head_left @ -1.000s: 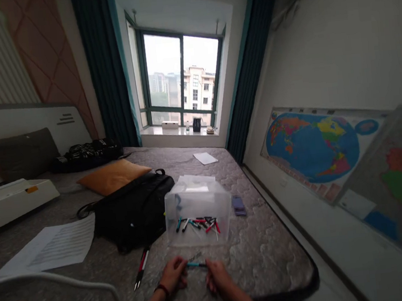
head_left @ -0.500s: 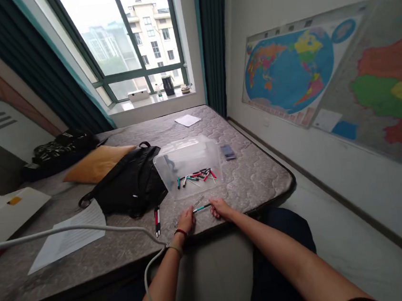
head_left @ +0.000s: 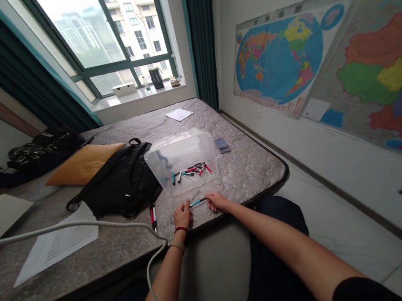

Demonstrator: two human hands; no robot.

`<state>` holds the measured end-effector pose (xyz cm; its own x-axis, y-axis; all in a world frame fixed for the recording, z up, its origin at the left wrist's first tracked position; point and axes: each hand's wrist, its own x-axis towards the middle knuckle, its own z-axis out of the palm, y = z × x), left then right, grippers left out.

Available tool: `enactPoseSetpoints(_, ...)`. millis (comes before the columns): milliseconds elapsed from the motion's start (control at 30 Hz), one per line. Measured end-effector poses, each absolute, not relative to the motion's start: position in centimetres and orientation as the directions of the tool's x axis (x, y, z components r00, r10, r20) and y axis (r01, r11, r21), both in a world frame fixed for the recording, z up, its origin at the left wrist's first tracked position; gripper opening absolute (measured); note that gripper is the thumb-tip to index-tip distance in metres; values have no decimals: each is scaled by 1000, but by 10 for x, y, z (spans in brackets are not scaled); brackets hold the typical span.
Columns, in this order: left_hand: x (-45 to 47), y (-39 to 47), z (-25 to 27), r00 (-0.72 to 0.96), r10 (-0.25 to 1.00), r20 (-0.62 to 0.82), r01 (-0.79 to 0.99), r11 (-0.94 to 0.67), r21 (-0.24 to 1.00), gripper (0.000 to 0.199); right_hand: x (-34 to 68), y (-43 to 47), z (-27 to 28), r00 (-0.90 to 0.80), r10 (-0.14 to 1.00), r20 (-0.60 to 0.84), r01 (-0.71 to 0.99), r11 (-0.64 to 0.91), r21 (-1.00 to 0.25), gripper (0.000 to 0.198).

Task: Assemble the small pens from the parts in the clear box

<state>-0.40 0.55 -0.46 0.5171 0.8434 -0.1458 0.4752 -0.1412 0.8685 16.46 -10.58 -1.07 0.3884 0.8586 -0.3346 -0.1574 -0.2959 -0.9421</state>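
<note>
A teal and black pen [head_left: 198, 202] spans the gap between my two hands, just above the mattress near its front edge. My left hand [head_left: 182, 215] is closed on the pen's left end, and my right hand [head_left: 216, 201] grips its right end. Behind them, a clear plastic box [head_left: 182, 147] lies with its opening toward me. Several loose pens and pen parts [head_left: 192, 170] in black, red, teal and white are heaped inside it. To the left of my left hand, red, black and white pens [head_left: 153, 217] lie together on the mattress.
The quilted mattress [head_left: 253, 173] carries a black backpack [head_left: 121, 183], an orange pillow [head_left: 84, 165], a printed sheet [head_left: 63, 239], white paper [head_left: 179, 114] and a blurred dark flat object [head_left: 222, 145]. A pale cable [head_left: 122, 225] crosses in front, passing by my left wrist.
The view has turned slightly right and down, shifting the scene left and up in the picture. Both hands still hold the pen in nearly the same way.
</note>
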Motion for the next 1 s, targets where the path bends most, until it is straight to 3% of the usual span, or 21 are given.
enactPoseSetpoints(133,-8,4,-9,592,804,-65,357,-189,915,48,164,-103,-14,434,837,-333,-124,-310,-943,52)
enactPoseSetpoints(267,-13,5,-10,660,747,-83,337,-195,921,46,163,-102,-15,435,834,-340,-110,-326,-939,54)
enactPoseSetpoints(833,-15,5,-13,637,771,-31,242,-161,957,49,160,-106,-9,518,794,-319,-146,-285,-947,50)
enactPoseSetpoints(1000,-16,1,-13,604,795,-64,295,-148,944,50,160,-106,-10,512,794,-327,-174,-278,-945,49)
